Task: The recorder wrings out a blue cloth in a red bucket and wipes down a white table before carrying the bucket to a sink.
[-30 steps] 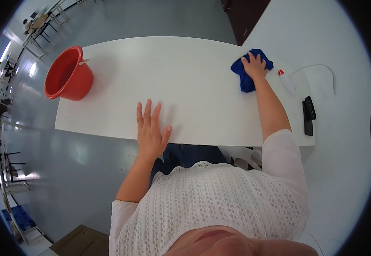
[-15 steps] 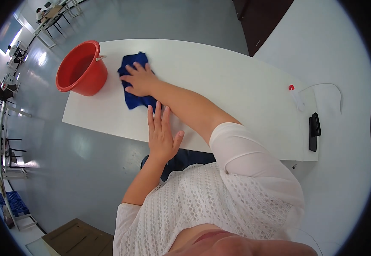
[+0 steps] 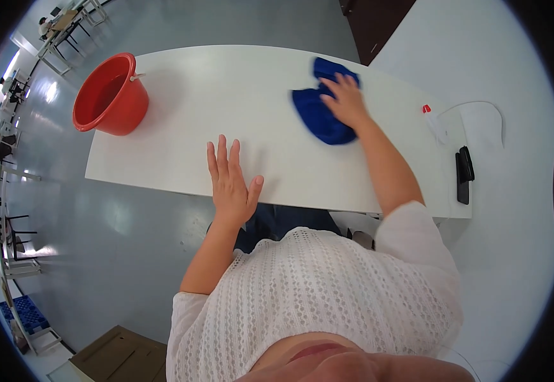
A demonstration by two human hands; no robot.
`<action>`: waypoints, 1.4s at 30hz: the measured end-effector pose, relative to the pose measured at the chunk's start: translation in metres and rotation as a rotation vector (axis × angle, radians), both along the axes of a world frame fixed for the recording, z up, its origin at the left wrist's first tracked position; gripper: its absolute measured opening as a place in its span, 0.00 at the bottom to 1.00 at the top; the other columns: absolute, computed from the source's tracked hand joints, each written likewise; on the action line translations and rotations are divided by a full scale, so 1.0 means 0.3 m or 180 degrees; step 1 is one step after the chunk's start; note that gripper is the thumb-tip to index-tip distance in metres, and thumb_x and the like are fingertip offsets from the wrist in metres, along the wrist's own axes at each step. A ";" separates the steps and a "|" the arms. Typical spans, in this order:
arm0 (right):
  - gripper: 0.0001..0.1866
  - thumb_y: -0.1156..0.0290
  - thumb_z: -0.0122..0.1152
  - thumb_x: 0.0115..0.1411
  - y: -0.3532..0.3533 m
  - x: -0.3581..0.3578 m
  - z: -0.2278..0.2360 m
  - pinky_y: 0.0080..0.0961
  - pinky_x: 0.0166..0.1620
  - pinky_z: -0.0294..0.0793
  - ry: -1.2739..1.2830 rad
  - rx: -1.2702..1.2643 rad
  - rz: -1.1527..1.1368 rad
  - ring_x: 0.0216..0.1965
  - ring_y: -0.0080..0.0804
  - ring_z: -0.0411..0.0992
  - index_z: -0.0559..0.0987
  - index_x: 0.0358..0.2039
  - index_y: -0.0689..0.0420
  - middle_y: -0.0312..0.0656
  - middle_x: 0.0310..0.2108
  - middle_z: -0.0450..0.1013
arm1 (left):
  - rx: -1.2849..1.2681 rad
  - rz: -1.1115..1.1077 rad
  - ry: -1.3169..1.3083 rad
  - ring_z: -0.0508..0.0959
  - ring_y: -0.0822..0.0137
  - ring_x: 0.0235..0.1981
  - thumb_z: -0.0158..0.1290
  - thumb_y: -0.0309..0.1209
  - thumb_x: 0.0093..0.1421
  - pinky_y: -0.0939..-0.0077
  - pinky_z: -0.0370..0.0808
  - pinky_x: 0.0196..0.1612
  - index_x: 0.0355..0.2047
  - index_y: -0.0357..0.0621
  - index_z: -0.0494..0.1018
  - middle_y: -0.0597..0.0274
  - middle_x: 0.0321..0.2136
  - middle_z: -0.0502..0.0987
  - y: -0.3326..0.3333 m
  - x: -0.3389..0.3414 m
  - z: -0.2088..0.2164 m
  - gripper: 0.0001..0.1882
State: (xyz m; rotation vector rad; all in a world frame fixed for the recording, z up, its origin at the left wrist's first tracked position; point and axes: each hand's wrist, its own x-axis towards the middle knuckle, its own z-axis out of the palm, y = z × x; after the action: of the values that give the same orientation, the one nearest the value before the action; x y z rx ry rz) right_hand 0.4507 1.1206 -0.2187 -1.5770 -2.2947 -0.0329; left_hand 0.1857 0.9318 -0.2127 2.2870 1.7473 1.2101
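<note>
My right hand [image 3: 346, 102] lies on a blue cloth [image 3: 318, 120], its fingers spread and pressing the cloth against the white table [image 3: 188, 137]. The cloth is crumpled, with one part folded out beyond the fingers and a broader part toward my side. Its edges are slightly blurred. Over the table's near edge, my left hand [image 3: 231, 184] is open with nothing in it, fingers pointing away from me and thumb apart. Whether its palm touches the tabletop, I cannot tell.
A red bucket [image 3: 124, 105] stands at the table's left end. Toward the right end are a white bottle with a red tip [image 3: 436, 124], a black stapler [image 3: 463, 175] and a thin white cable [image 3: 495, 108]. A brown cardboard box [image 3: 121, 356] is at lower left.
My right hand has swept the blue cloth from the table's left part, near the bucket, to right of the middle. My left hand stays near the front edge, open.
</note>
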 end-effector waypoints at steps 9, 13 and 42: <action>0.24 0.60 0.52 0.53 -0.401 0.421 0.004 0.47 0.57 0.50 0.0016 -0.0051 -0.0871 0.57 0.57 0.49 0.66 0.52 0.45 0.56 0.56 0.54 | 0.0080 -0.0134 -0.0474 0.43 0.39 0.60 0.36 0.47 0.59 0.50 0.44 0.58 0.57 0.36 0.48 0.41 0.58 0.47 -0.005 -0.002 -0.015 0.33; 0.25 0.55 0.50 0.53 -0.342 0.254 -0.051 0.58 0.55 0.46 -0.0011 -0.0117 -0.0983 0.59 0.59 0.45 0.65 0.52 0.43 0.57 0.58 0.50 | 0.0669 -0.0246 -0.1455 0.47 0.48 0.60 0.32 0.47 0.61 0.56 0.44 0.59 0.56 0.35 0.49 0.44 0.57 0.51 -0.011 -0.021 -0.060 0.31; 0.21 0.61 0.35 0.62 -0.739 0.525 0.075 0.37 0.58 0.47 0.0796 0.0713 -0.1250 0.55 0.44 0.53 0.66 0.49 0.62 0.45 0.51 0.63 | -0.1231 -0.0689 0.1431 0.45 0.43 0.60 0.48 0.43 0.53 0.43 0.47 0.56 0.55 0.58 0.60 0.60 0.60 0.49 0.062 -0.043 0.089 0.27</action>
State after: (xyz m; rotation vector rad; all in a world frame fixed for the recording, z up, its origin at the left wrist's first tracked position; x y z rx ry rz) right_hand 0.6083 0.8989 -0.1961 -1.7724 -1.7056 -0.1739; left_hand 0.1728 0.9505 -0.1861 2.5324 1.5980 0.2987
